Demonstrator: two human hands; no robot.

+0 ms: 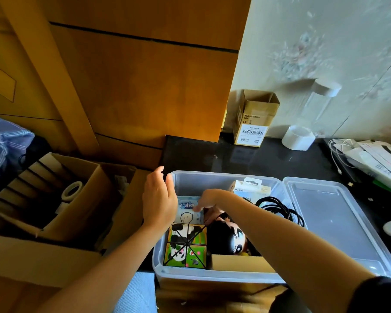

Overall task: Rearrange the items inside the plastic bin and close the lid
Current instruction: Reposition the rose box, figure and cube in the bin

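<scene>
Clear bin [160,256], lid [339,222] off at 3 o'clock. Left hand [159,199] relaxed at rim; right hand [209,199] fingers touch pack [189,213], grip unclear. Risk: tall doll [230,238] blocks lid.

We look down into an open plastic bin [160,256] on a counter [246,157]. Its lid [339,224] lies just right of it. Inside, a panda puzzle cube [186,247] sits front left, a pouch [189,211] behind it, a doll [230,239] to its right, coiled cable [278,210] back right. A cardboard box [253,118] stands behind, by the wall
</scene>
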